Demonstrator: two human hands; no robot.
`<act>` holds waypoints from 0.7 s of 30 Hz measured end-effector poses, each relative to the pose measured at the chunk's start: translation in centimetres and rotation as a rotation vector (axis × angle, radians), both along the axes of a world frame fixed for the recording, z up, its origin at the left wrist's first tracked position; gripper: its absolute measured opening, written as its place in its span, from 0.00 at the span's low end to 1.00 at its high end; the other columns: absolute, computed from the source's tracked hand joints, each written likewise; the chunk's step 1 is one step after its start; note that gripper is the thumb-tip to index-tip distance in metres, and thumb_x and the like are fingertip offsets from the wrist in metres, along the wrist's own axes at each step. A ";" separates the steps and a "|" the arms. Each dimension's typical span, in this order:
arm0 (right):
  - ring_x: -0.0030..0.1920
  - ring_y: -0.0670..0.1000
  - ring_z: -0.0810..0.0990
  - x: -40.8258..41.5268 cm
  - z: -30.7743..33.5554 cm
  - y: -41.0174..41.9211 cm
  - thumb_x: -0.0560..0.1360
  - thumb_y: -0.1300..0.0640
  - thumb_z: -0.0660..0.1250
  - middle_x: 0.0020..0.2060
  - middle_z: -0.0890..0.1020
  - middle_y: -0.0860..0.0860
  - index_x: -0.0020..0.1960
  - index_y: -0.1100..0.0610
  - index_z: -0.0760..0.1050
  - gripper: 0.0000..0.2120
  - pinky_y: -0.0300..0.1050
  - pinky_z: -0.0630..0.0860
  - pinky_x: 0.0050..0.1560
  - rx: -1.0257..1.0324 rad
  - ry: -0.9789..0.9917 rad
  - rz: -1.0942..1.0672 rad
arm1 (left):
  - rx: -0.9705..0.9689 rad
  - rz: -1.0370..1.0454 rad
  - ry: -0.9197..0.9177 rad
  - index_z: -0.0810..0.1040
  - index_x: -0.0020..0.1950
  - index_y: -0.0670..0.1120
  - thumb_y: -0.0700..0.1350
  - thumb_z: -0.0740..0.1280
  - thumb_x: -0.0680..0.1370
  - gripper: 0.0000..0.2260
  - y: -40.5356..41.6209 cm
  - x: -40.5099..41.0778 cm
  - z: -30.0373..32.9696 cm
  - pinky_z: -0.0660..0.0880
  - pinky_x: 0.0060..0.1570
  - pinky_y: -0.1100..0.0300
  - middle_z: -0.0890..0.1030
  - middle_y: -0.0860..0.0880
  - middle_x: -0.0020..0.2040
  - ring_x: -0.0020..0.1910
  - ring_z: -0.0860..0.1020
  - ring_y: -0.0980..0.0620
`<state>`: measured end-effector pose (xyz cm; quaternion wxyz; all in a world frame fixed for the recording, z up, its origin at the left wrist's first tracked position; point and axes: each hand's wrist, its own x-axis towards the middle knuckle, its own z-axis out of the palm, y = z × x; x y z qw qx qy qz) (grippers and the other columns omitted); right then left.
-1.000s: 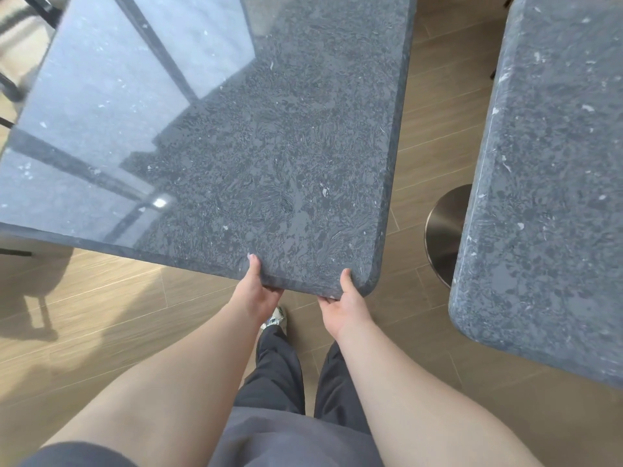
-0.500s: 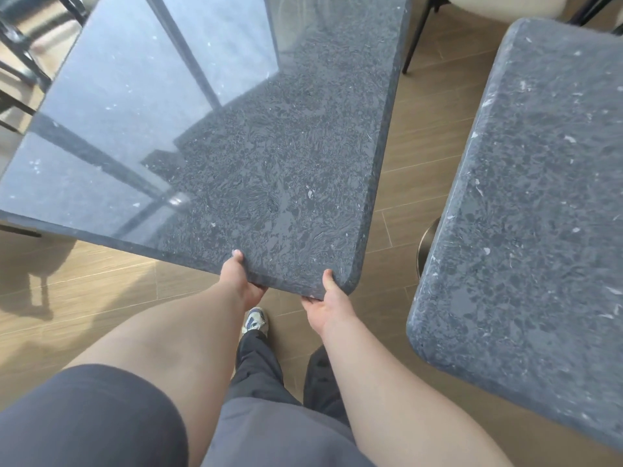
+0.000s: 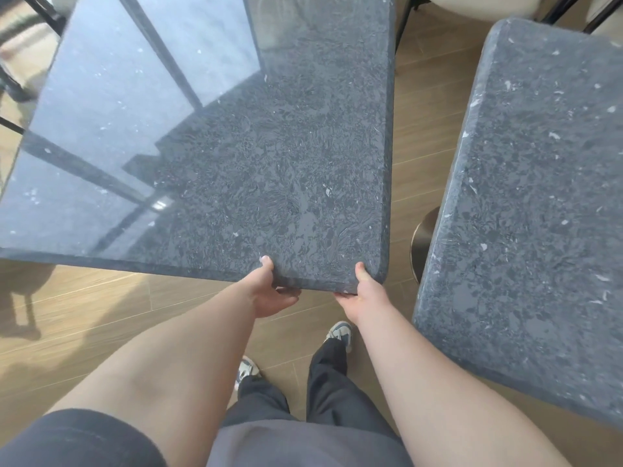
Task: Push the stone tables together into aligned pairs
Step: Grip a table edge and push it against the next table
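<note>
A dark grey polished stone table [image 3: 269, 156] fills the upper left and middle of the head view. My left hand [image 3: 269, 291] grips its near edge, thumb on top and fingers curled underneath. My right hand [image 3: 362, 291] grips the same edge close to the near right corner, thumb on top too. A second stone table [image 3: 539, 214] of the same speckled grey stands on the right. A strip of wooden floor separates the two tables, and their facing edges are not parallel.
A round metal table base [image 3: 421, 244] shows in the gap under the right table. Black chair legs [image 3: 404, 25] and pale seats stand at the far end, more dark legs at the far left. My feet are on the wooden floor [image 3: 84, 315] below the table edge.
The table I hold has turned clockwise and shifted right, so its right edge now runs nearly straight up the view. The gap to the right table looks more even. Both hands keep their grip.
</note>
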<state>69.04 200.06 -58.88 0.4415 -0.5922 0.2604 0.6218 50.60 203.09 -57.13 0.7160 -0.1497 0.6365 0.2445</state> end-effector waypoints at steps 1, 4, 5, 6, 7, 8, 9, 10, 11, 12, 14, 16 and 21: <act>0.57 0.64 0.79 -0.1 0.3 0.0 0.78 0.54 0.71 0.58 0.78 0.60 0.65 0.58 0.68 0.20 0.67 0.75 0.63 0.004 -0.028 -0.003 | -0.001 -0.057 -0.021 0.66 0.69 0.41 0.62 0.58 0.82 0.27 -0.2 -0.6 0.2 0.71 0.63 0.44 0.76 0.39 0.59 0.66 0.73 0.37; 0.58 0.62 0.78 -0.8 1.4 -0.8 0.81 0.62 0.64 0.59 0.77 0.61 0.70 0.60 0.67 0.18 0.62 0.73 0.67 0.019 -0.084 0.001 | 0.070 -0.152 -0.033 0.66 0.67 0.39 0.53 0.58 0.85 0.19 -1.9 -3.0 0.1 0.70 0.69 0.42 0.74 0.35 0.66 0.66 0.75 0.36; 0.59 0.61 0.78 -1.2 2.0 -1.1 0.81 0.65 0.62 0.59 0.77 0.61 0.71 0.62 0.67 0.19 0.60 0.72 0.69 0.025 -0.099 0.011 | 0.104 -0.190 -0.025 0.67 0.69 0.38 0.49 0.57 0.86 0.17 -2.7 -4.1 0.2 0.72 0.67 0.42 0.75 0.36 0.67 0.63 0.77 0.38; 0.61 0.60 0.77 -1.7 2.7 -1.4 0.81 0.66 0.61 0.60 0.76 0.60 0.72 0.63 0.67 0.20 0.58 0.71 0.70 0.028 -0.120 0.029 | 0.134 -0.223 -0.007 0.67 0.71 0.38 0.46 0.57 0.85 0.17 -3.4 -5.4 0.3 0.74 0.63 0.43 0.76 0.37 0.66 0.60 0.79 0.39; 0.64 0.60 0.76 -2.4 3.5 -1.8 0.81 0.66 0.60 0.61 0.76 0.60 0.73 0.63 0.67 0.20 0.56 0.70 0.71 0.032 -0.149 0.048 | 0.159 -0.240 0.009 0.67 0.72 0.37 0.45 0.56 0.85 0.17 -4.0 -6.9 0.6 0.75 0.61 0.44 0.77 0.38 0.66 0.59 0.79 0.40; 0.67 0.59 0.75 -3.4 4.5 -1.9 0.81 0.65 0.60 0.64 0.75 0.60 0.73 0.63 0.66 0.20 0.54 0.70 0.71 0.036 -0.185 0.070 | 0.182 -0.233 0.023 0.67 0.71 0.37 0.44 0.55 0.85 0.17 -4.3 -8.6 1.1 0.75 0.60 0.45 0.77 0.39 0.66 0.60 0.79 0.41; 0.69 0.58 0.73 -4.4 5.6 -2.1 0.81 0.65 0.59 0.67 0.74 0.60 0.74 0.62 0.66 0.21 0.53 0.69 0.71 0.036 -0.224 0.094 | 0.205 -0.220 0.040 0.68 0.70 0.38 0.44 0.55 0.85 0.16 -4.4 -10.4 2.0 0.74 0.60 0.45 0.77 0.40 0.66 0.60 0.78 0.42; 0.71 0.58 0.71 -5.6 6.7 -2.3 0.81 0.64 0.59 0.69 0.72 0.59 0.74 0.62 0.65 0.21 0.52 0.69 0.72 0.035 -0.262 0.119 | 0.231 -0.208 0.054 0.69 0.69 0.38 0.43 0.54 0.85 0.15 -4.3 -12.2 2.9 0.74 0.60 0.46 0.77 0.41 0.66 0.61 0.78 0.42; 0.72 0.57 0.70 -6.9 7.6 -2.5 0.81 0.64 0.59 0.71 0.71 0.59 0.73 0.62 0.65 0.20 0.52 0.69 0.72 0.037 -0.294 0.149 | 0.263 -0.205 0.074 0.69 0.69 0.39 0.43 0.54 0.85 0.15 -4.1 -14.2 3.8 0.74 0.60 0.46 0.77 0.41 0.66 0.61 0.78 0.42; 0.72 0.57 0.70 -8.4 8.6 -2.7 0.81 0.65 0.59 0.71 0.71 0.59 0.72 0.63 0.66 0.20 0.51 0.70 0.71 0.049 -0.321 0.180 | 0.298 -0.207 0.093 0.69 0.69 0.39 0.42 0.55 0.85 0.14 -3.9 -16.2 4.6 0.74 0.58 0.46 0.77 0.42 0.66 0.61 0.78 0.42; 0.68 0.54 0.74 -11.3 10.2 -2.9 0.81 0.65 0.58 0.71 0.72 0.59 0.69 0.64 0.69 0.17 0.49 0.75 0.64 0.088 -0.358 0.197 | 0.359 -0.212 0.147 0.70 0.70 0.39 0.41 0.56 0.84 0.15 -4.0 -20.1 6.6 0.75 0.54 0.47 0.77 0.42 0.66 0.59 0.79 0.43; 0.60 0.52 0.76 -14.8 12.1 -2.9 0.81 0.65 0.56 0.66 0.76 0.57 0.65 0.62 0.71 0.14 0.48 0.76 0.59 0.135 -0.349 0.186 | 0.431 -0.232 0.223 0.72 0.67 0.40 0.40 0.58 0.83 0.13 -4.6 -24.0 9.0 0.77 0.49 0.49 0.79 0.42 0.64 0.56 0.80 0.44; 0.50 0.54 0.80 -23.4 19.4 -1.1 0.79 0.68 0.51 0.46 0.80 0.55 0.60 0.58 0.73 0.16 0.48 0.77 0.51 0.409 -0.321 0.266 | 0.678 -0.214 0.368 0.76 0.54 0.43 0.37 0.58 0.83 0.08 -4.6 -33.8 17.0 0.78 0.56 0.46 0.82 0.41 0.55 0.51 0.83 0.43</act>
